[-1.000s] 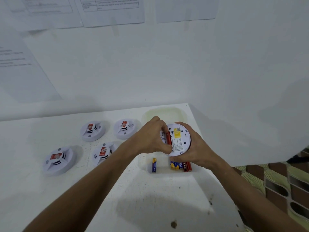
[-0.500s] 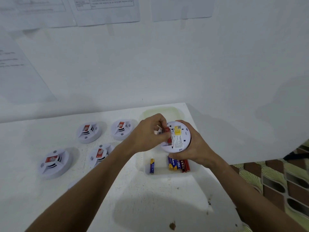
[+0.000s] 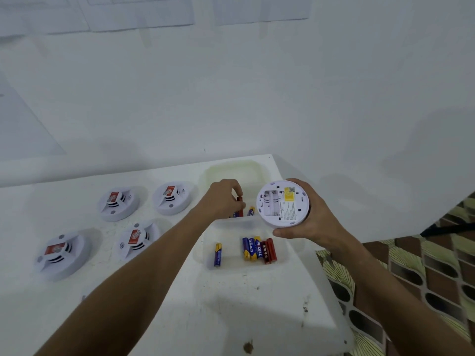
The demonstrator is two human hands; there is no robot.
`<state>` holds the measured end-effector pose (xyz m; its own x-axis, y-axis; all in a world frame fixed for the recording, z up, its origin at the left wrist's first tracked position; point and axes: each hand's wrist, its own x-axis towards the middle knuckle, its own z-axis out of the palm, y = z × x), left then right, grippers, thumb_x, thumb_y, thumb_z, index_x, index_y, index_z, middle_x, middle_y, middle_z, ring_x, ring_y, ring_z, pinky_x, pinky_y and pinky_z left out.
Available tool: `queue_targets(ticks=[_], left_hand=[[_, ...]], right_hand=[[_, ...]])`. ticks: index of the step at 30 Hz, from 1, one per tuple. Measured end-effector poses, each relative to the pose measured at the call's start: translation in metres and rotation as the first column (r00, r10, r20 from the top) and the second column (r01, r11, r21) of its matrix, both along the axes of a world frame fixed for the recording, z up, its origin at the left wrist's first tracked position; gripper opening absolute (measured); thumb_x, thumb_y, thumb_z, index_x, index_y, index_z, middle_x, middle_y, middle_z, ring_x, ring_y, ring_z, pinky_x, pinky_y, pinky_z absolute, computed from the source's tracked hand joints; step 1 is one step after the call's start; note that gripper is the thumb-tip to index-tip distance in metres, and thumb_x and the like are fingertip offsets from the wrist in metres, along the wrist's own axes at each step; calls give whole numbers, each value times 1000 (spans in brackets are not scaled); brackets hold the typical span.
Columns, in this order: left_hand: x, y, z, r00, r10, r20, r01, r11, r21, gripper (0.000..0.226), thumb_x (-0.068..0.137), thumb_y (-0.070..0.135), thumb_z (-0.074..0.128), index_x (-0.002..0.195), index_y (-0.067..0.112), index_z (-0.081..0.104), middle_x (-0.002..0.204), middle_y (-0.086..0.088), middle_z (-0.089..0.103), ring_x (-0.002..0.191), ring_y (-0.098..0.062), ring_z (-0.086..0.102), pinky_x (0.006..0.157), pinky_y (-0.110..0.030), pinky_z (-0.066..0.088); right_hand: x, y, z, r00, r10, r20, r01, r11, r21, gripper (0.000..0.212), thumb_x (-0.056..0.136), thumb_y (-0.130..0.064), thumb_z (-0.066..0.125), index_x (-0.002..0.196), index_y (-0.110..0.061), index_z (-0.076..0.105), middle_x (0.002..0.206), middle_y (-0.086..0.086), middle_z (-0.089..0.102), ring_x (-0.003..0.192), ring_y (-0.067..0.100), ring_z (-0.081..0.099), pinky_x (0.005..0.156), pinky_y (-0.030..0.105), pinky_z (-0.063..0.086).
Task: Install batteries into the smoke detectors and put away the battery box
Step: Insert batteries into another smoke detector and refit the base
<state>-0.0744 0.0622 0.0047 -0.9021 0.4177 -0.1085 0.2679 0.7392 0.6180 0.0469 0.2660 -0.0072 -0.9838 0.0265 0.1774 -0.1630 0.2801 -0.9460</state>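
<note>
My right hand (image 3: 312, 219) grips a white smoke detector (image 3: 282, 204) from the right, with its back facing up and its battery slots empty. To its left, my left hand (image 3: 221, 199) pinches a red battery (image 3: 240, 205) upright over the far compartment of the translucent battery box (image 3: 204, 249). Another battery (image 3: 250, 211) lies in that far compartment. The near compartment holds one blue battery (image 3: 218, 254) on its own and a cluster of several blue and red batteries (image 3: 258, 249).
Several more white smoke detectors with red labels lie face up on the white table (image 3: 231, 304) at the left, the nearest one (image 3: 135, 240) beside my left forearm. The box lid (image 3: 231, 169) lies behind the box. The table's right edge drops to a patterned floor (image 3: 424, 273).
My left hand has pulled the red battery out of the detector and moved left to the box's far compartment. The detector's battery slots now show empty.
</note>
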Motion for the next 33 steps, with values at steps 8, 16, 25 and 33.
queue_targets(ticks=[8, 16, 25, 33], left_hand=[[-1, 0, -8, 999, 42, -7, -41, 999, 8, 19, 83, 23, 73, 99, 17, 65, 86, -2, 66, 62, -10, 59, 50, -16, 42], [48, -43, 9, 993, -48, -108, 53, 998, 39, 34, 76, 26, 79, 103, 26, 59, 84, 14, 69, 61, -2, 57, 56, -12, 40], [73, -67, 2, 969, -246, 21, 243, 933, -265, 65, 69, 28, 85, 120, 28, 45, 108, 13, 62, 80, -11, 51, 53, -25, 50], [70, -54, -5, 955, -285, -76, 196, 807, -557, 71, 66, 38, 85, 118, 23, 38, 115, 12, 65, 89, -14, 49, 81, -32, 27]], right_hand=[[4, 9, -4, 1000, 21, 6, -21, 1000, -4, 98, 51, 0, 93, 135, -14, 45, 125, -3, 60, 114, 6, 59, 90, 17, 50], [16, 4, -9, 997, 76, 14, -76, 997, -13, 99, 48, -3, 93, 133, -17, 45, 119, -14, 63, 114, 5, 59, 87, 14, 50], [30, -16, -14, 990, 138, 34, -137, 990, -35, 95, 50, 10, 91, 129, -22, 49, 121, -20, 64, 114, 5, 60, 85, 15, 51], [37, -20, -23, 987, 153, 56, -150, 987, -58, 95, 51, 10, 91, 131, -17, 49, 122, -10, 63, 115, 9, 60, 84, 17, 51]])
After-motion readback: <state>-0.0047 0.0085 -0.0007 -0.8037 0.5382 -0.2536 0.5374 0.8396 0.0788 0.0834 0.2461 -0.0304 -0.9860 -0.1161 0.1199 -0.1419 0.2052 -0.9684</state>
